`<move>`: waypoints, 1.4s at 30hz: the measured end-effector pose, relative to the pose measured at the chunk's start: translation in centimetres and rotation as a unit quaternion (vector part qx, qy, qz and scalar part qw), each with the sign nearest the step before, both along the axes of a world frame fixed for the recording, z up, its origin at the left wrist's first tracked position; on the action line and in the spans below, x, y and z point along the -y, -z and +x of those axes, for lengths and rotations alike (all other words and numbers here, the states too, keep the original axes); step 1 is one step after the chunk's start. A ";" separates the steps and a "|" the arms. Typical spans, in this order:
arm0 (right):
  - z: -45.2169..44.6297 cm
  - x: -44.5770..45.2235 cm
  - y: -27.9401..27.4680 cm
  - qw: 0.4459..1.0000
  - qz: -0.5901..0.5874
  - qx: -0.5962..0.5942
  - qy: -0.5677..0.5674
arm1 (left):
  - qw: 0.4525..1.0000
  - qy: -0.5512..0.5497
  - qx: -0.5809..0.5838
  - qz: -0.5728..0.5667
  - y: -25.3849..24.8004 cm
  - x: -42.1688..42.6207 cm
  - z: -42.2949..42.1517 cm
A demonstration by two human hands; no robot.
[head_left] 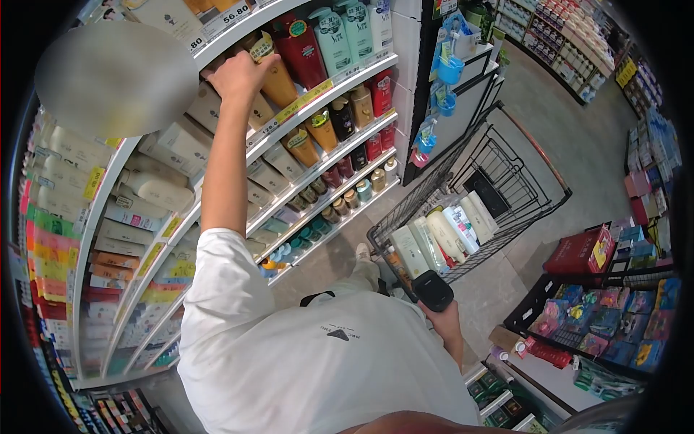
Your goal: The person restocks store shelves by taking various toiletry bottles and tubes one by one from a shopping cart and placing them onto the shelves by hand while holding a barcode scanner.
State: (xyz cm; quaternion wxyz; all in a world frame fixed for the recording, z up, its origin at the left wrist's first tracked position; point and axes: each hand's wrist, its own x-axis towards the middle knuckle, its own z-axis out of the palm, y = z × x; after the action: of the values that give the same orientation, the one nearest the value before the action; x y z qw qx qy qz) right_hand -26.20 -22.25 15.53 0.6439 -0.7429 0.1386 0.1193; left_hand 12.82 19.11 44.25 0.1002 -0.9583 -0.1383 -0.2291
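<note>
My left hand (242, 76) reaches up into the shelf, its fingers bent among the products. One digit lies against a golden bottle (280, 83) on its right, while the other fingertips are partly hidden by the goods, so what they grip is unclear. Beige boxes (204, 107) stand under and left of this hand. A dark red bottle (300, 54) and mint-green pump bottles (332, 40) are farther right on the same shelf. Low at my side, my right hand (444, 322) is closed round a black handheld device (432, 291) with a rounded square head.
A black wire shopping cart (463, 155) stands to the right, with several boxes and white bottles (446, 235) inside. Shelves (307, 108) of bottles and tubes curve along the left. At right is a black bin (524, 315) of small packets. Grey floor (557, 134) runs beyond the cart.
</note>
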 end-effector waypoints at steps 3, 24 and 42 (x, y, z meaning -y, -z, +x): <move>0.0 0.3 0.5 1.000 -0.001 0.003 -0.007 | 1.000 -0.012 0.003 -0.001 0.2 0.2 -0.3; 0.4 -0.1 1.3 0.999 -0.023 0.014 -0.031 | 0.999 0.017 0.021 -0.046 1.3 -1.7 0.5; 0.1 -0.2 1.1 0.999 -0.030 0.016 -0.035 | 0.989 0.090 -0.012 -0.114 0.9 -4.5 0.7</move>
State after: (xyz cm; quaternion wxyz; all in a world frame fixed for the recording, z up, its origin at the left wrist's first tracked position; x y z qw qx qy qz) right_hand -26.12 -22.02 14.41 0.6192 -0.7679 0.1056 0.1255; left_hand 13.49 23.61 43.32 -0.0290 -0.9748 -0.0753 -0.2081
